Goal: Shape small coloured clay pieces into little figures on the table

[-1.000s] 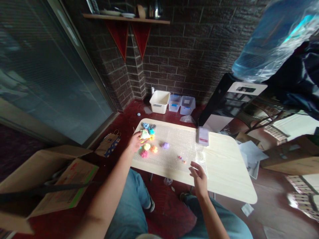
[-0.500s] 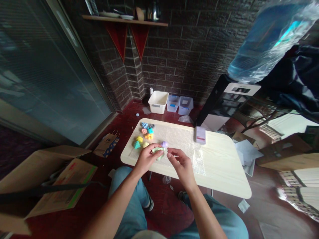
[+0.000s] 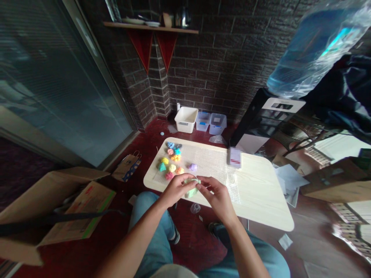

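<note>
A pale green piece of what looks like modelling clay [image 3: 191, 192] is held over the front edge of the table. My left hand [image 3: 176, 190] is closed on its left and upper side, with the thumb across it. At its upper right edge, the fingertips of my right hand [image 3: 216, 195] pinch together, touching the green piece. Just beyond the hands lies a small purple lump [image 3: 193, 166]. To the left sit several coloured lumps, among them a crimson one [image 3: 169, 175], an orange one [image 3: 179, 170] and a teal one [image 3: 162, 166].
Bubble wrap [image 3: 208, 160] covers part of the pale table [image 3: 261, 193]. A small box [image 3: 235, 157] stands at the table's back edge. Behind are a white bin [image 3: 186, 120] and clear tubs [image 3: 217, 124]. A water dispenser [image 3: 253, 127] rises at right; an open carton [image 3: 72, 216] lies at left.
Both hands have come nearer to me with the green piece. My right fingertips, apart from it before, now meet it. The crimson and orange lumps have come into sight.
</note>
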A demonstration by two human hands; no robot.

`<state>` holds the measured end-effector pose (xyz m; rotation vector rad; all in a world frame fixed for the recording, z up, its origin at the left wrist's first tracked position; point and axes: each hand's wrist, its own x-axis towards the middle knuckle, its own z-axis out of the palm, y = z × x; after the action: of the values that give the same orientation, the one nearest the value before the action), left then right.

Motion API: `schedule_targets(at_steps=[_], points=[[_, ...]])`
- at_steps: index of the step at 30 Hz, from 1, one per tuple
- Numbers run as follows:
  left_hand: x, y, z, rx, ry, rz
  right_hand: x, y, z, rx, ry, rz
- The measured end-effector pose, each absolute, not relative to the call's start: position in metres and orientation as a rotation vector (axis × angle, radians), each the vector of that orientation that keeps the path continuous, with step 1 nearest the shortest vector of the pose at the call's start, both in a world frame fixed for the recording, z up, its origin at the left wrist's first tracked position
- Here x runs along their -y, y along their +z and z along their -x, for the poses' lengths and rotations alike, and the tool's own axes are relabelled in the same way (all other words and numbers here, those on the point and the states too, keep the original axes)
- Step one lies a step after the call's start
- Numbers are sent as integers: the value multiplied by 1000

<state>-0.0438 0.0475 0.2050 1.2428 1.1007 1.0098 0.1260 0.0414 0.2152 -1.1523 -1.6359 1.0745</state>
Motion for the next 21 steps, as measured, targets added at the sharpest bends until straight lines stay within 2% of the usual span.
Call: schedule_targets(at_steps=[4,9,21], points=[[-39,201,44,-1013,908,-1066,-37,209,-137,1711,1138,1210],[-33,204,43,-948,834,-876,-34,211,-139,1763,1016,1247],[-38,213,41,-892,834,-968,-29,238,-138,2030,747,1115]])
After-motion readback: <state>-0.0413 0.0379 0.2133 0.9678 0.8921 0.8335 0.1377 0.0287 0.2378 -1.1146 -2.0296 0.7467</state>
